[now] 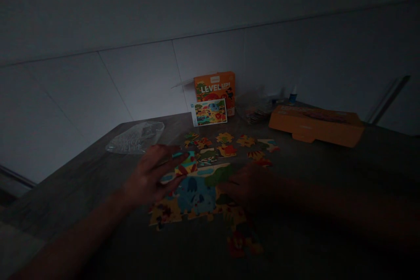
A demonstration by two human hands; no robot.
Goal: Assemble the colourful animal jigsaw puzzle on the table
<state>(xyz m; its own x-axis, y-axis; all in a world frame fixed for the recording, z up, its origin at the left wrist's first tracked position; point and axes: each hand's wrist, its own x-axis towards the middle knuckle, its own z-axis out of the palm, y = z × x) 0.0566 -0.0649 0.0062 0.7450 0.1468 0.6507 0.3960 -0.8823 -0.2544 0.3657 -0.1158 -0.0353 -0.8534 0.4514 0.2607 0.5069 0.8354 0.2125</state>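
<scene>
A partly joined jigsaw puzzle [197,197] lies on the dark table, with blue elephants in its middle and a green tree at its upper right. Between the thumb and fingers of my left hand [155,177] is a teal, yellow and red puzzle piece [186,163], just above the joined part's upper edge. My right hand [247,183] reaches in from the right, its fingertips at the puzzle's right side by the tree. Dimness hides how those fingers are bent and whether they hold anything. A lion piece [237,242] sits at the lower right end of the puzzle.
Several loose puzzle pieces [225,138] are spread behind the puzzle. A picture card [210,113] leans on an upright orange box [215,79]. Clear plastic bags flank them, one bag [136,138] at left. An orange box lid [315,124] and small bottle [293,95] stand right.
</scene>
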